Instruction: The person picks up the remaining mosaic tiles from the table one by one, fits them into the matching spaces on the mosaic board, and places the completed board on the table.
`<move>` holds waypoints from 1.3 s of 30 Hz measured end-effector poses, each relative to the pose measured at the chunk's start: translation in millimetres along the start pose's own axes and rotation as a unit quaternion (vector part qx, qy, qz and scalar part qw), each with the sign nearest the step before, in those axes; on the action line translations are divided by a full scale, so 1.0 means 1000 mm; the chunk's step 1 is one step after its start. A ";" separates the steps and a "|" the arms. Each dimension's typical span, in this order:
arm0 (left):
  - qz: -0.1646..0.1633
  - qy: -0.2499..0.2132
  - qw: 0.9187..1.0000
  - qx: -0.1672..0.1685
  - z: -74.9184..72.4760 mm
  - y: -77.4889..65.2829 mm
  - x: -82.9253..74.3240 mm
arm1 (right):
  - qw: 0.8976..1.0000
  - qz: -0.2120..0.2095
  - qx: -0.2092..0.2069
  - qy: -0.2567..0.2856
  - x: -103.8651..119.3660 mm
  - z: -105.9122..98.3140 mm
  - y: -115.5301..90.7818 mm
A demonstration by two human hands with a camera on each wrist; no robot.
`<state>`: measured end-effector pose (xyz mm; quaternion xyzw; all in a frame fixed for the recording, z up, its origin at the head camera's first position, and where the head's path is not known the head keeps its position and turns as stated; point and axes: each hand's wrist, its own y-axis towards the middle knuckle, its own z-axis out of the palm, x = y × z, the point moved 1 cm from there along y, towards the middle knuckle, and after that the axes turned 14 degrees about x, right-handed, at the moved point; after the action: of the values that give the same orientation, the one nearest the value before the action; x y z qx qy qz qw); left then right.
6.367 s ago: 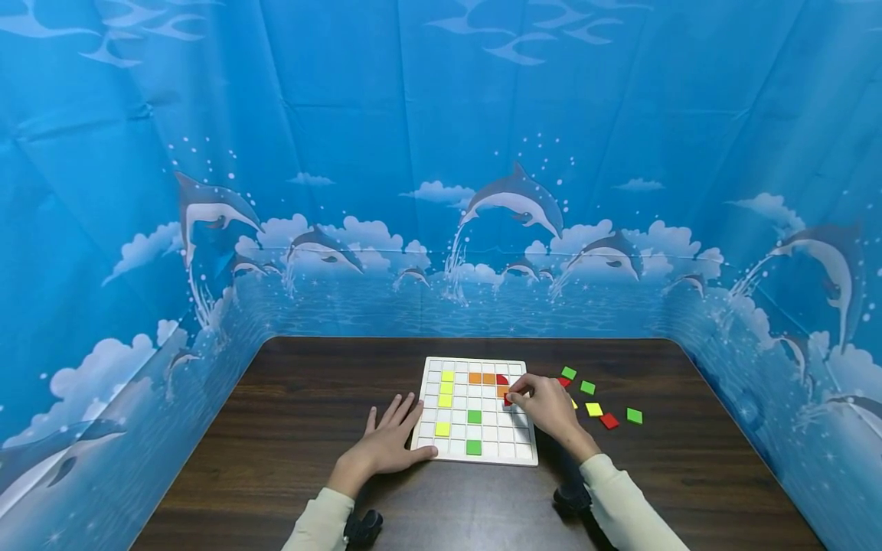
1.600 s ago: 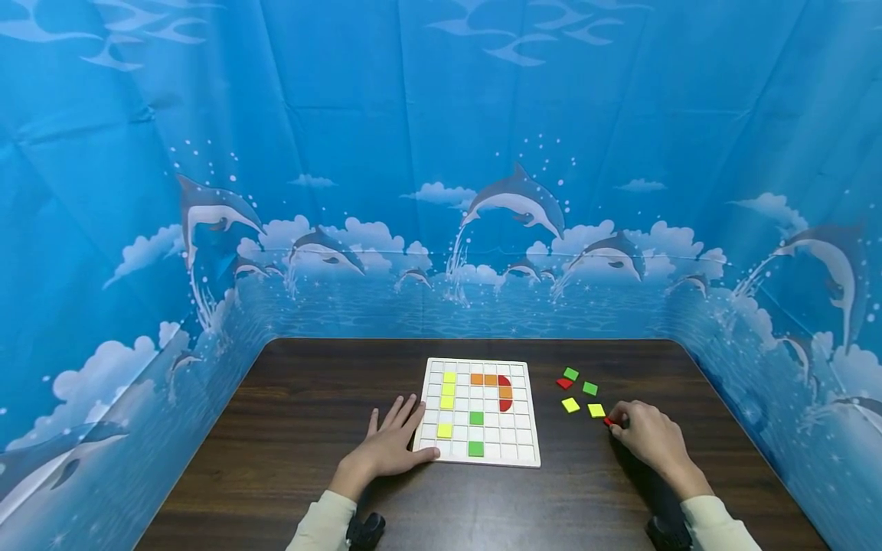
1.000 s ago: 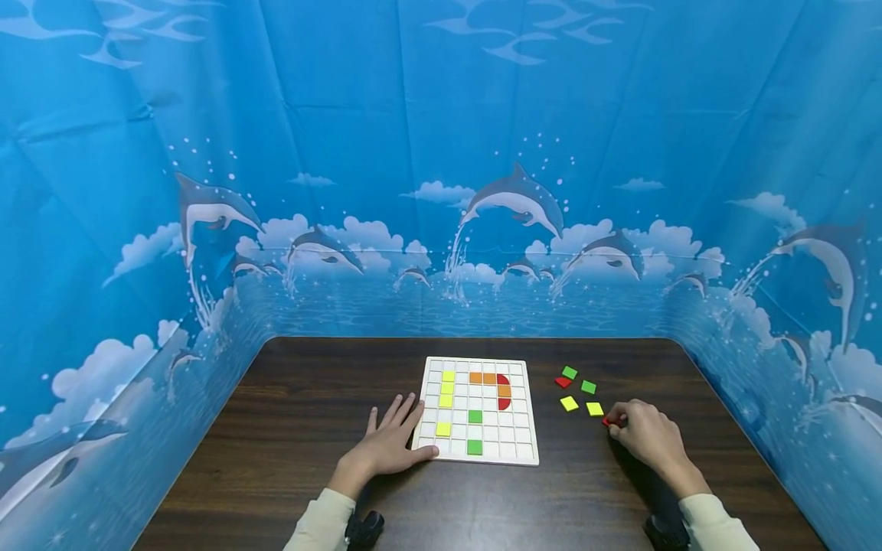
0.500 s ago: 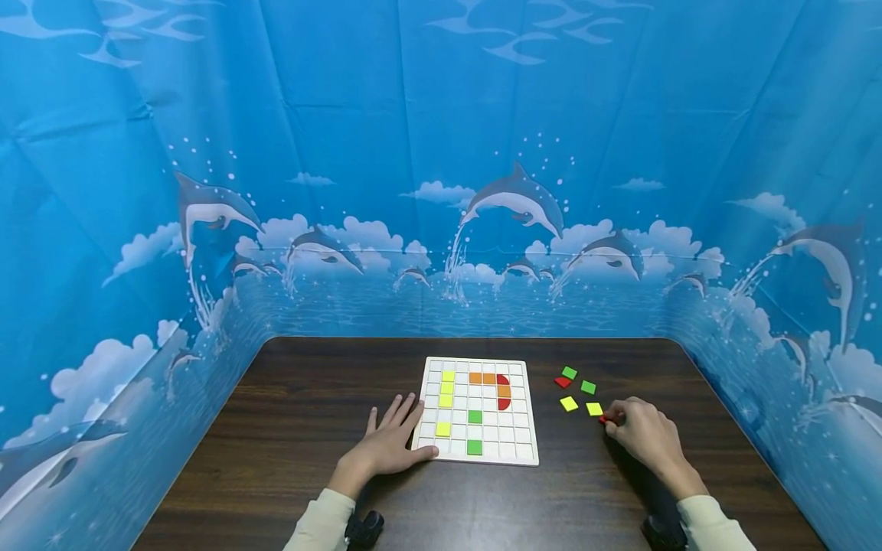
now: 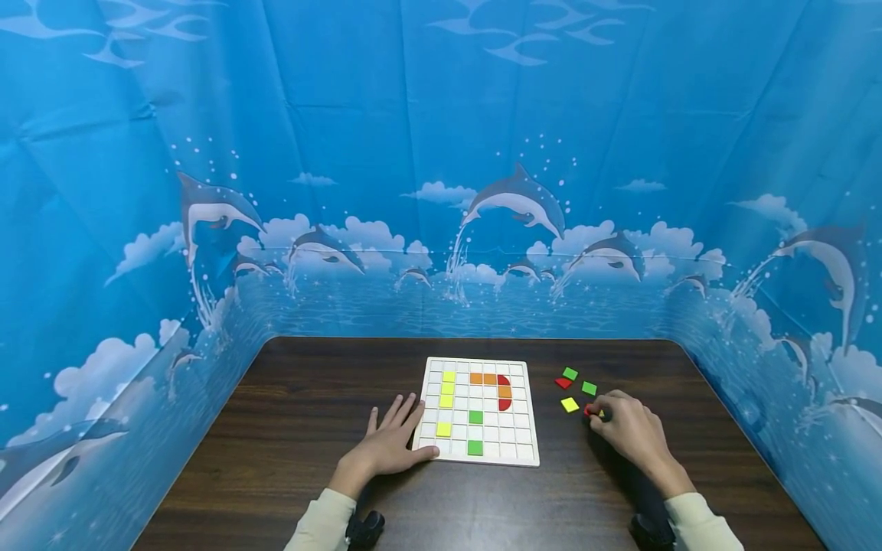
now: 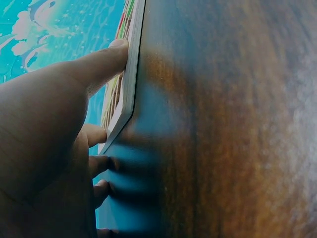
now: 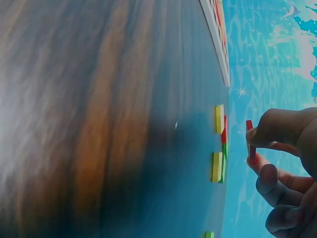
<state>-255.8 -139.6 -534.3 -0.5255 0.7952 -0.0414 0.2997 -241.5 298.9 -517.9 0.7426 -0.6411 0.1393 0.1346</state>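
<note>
My right hand [image 5: 630, 432] pinches a red tile [image 7: 250, 141] between thumb and fingertips, raised off the table in the right wrist view. A yellow tile near it is mostly covered by that hand in the head view. With fingers spread, my left hand [image 5: 386, 444] lies at the left edge of the white grid board [image 5: 520, 451]. Its thumb [image 6: 116, 54] rests on the board's near edge. Orange tiles [image 5: 483, 379] and two red rounded pieces [image 5: 504, 405] sit at the board's upper right. Yellow tiles [image 5: 446, 401] are on its left, green tiles [image 5: 475, 448] near the middle.
Right of the board lie loose tiles on the dark wooden table [image 5: 310, 383]: a red one [image 5: 563, 383], a yellow one [image 5: 570, 405] and green ones [image 5: 589, 388]. A blue dolphin-print curtain [image 5: 358, 153] surrounds the table's back and sides.
My right hand went from the board to the loose tiles, picked up a red tile and now moves left with it. A second red rounded piece lies on the board. The left hand stays still.
</note>
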 end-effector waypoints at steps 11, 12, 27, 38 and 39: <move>0.006 -0.002 1.000 0.002 0.001 0.003 0.003 | 1.000 -0.020 -0.021 0.007 0.020 0.006 0.011; 0.005 -0.001 1.000 0.004 0.001 0.004 0.004 | 0.999 -0.023 -0.022 0.009 0.023 0.006 0.012; 0.007 -0.002 1.000 0.004 0.002 0.004 0.005 | 0.998 -0.053 -0.022 0.006 0.053 0.012 0.028; 0.007 0.001 1.000 0.000 0.001 0.002 0.002 | 0.997 -0.074 -0.009 0.026 0.074 0.019 0.036; 0.007 0.001 1.000 0.000 0.001 0.002 0.002 | 0.997 -0.075 -0.007 0.028 0.075 0.019 0.036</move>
<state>-257.4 -140.3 -536.7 -0.5203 0.7991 -0.0398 0.2987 -266.1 217.5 -506.1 0.7833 -0.5808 0.1451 0.1678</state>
